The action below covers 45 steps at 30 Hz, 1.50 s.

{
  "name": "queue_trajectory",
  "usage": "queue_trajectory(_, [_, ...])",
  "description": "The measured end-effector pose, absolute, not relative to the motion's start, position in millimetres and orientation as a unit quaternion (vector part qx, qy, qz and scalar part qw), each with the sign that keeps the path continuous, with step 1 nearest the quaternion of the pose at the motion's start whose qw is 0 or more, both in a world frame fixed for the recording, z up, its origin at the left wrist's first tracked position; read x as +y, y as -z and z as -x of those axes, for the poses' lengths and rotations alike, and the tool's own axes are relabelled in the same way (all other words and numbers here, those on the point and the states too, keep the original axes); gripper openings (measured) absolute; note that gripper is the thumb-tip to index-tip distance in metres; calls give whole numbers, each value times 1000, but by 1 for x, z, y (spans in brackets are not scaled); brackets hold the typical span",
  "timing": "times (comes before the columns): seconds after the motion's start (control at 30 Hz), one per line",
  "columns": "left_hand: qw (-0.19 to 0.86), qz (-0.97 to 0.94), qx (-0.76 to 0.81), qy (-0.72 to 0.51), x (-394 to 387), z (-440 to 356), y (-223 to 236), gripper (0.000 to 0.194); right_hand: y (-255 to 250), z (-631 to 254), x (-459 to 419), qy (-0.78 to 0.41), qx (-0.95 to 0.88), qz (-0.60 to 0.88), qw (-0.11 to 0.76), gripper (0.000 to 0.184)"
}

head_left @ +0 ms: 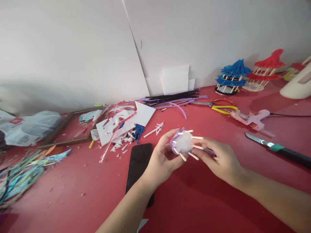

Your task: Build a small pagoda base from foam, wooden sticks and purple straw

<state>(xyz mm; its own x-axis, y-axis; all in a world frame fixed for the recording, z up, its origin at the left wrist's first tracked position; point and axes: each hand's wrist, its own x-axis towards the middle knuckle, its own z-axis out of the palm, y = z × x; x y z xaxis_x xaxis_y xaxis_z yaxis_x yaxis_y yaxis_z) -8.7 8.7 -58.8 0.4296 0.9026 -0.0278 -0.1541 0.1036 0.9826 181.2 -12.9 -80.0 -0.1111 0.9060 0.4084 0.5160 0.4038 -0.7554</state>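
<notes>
Above the red table I hold a small round white piece (184, 142) with several short wooden sticks (182, 157) standing out from its edge. A fuzzy purple pipe cleaner (173, 142) wraps part of its rim. My left hand (162, 157) grips the piece from the left, with thumb and fingers around the rim. On the other side, my right hand (220, 158) is closed at the right edge, its fingertips by the sticks. A loose purple end shows between its fingers.
Behind lie white scraps (119, 126), pipe cleaners (175, 98) and pliers (218, 105). A pink glue gun (252, 118) and a bare-bladed utility knife (274, 147) lie right. Blue (232, 77) and red (264, 71) pavilion models stand at the wall. A black phone (138, 165) lies near my left forearm.
</notes>
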Motion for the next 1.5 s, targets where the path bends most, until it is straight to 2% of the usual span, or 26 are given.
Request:
queue_trajectory(0.2, [687,-504,358,-382,9,9,58,64,81,-186,-9,-310,-682,472,464,8])
queue_trajectory(0.33, [691,-493,356,-390,9,9,55,62,75,-184,-10,-393,-638,457,479,9])
queue_trajectory(0.43, [700,-503,325,-390,8,11,55,57,72,-183,-10,-405,-626,453,489,8])
queue_trajectory(0.6, [715,-516,280,-380,6,14,56,47,72,-185,-8,-385,-651,424,498,7])
queue_trajectory(0.87, [744,-499,230,-381,7,12,53,45,67,-188,-11,-341,-699,387,495,8])
queue_trajectory(1.1, [685,-535,288,-401,5,8,53,54,75,-188,-11,-253,-715,442,479,2])
queue_trajectory(1.3, [642,-550,333,-417,3,6,54,58,75,-185,-14,-137,-762,420,473,8])
queue_trajectory(1.4, [645,-548,318,-427,3,6,55,63,72,-182,-15,-115,-757,421,486,6])
queue_trajectory(1.5, [632,-550,331,-435,2,5,53,57,71,-181,-16,-119,-762,415,483,12])
